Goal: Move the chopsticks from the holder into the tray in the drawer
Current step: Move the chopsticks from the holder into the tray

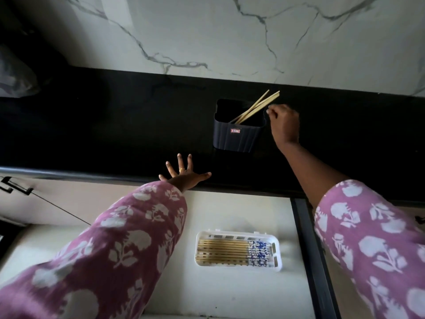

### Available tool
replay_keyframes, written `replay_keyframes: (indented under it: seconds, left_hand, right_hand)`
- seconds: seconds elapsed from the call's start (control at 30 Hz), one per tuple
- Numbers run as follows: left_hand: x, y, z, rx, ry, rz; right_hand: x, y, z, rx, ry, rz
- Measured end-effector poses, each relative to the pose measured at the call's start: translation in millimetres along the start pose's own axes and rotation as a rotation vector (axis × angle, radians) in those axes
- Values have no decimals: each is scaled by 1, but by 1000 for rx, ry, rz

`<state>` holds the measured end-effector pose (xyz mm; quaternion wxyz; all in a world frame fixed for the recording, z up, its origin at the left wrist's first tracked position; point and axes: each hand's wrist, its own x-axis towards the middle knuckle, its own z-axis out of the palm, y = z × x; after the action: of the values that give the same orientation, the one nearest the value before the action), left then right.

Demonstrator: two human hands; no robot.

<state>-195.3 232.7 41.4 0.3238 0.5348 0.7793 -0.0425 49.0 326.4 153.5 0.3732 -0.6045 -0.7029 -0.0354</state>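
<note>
Since the chopsticks (253, 108) look light, stiff and slick, pinch their far ends; right grip (284, 120) curls beside them, hold unclear; left grip (184, 174) lies spread open.

holder (238, 134) label — red, white, txt unreadable

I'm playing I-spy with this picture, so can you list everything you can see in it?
holder: one, dark, on the counter.
chopsticks in the holder: a few, pale wood, leaning right.
tray: one, white, in the drawer.
chopsticks in the tray: several, wood with blue-and-white ends, lying flat.
counter: one, black.
wall: white marble, behind the counter.
left hand: fingers spread, on the counter edge.
right hand: fingers curled, beside the holder.
</note>
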Motion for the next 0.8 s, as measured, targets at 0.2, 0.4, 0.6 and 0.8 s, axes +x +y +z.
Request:
replay_keyframes:
  seconds: [0.2,0.4,0.6,0.8]
  left_hand:
    - [5,-1,1,-5,-5,-2]
    - [7,-2,2,-15,-4,-5]
    - [7,-2,2,-18,-9,-7]
    - [6,-1,1,-17,-13,-7]
  right_hand:
    - [51,-7,22,-2,-23,253]
    - [84,-3,39,-237,-201,195]
    - [88,-2,40,-289,-214,163]
    - [80,-13,38,248,-35,341]
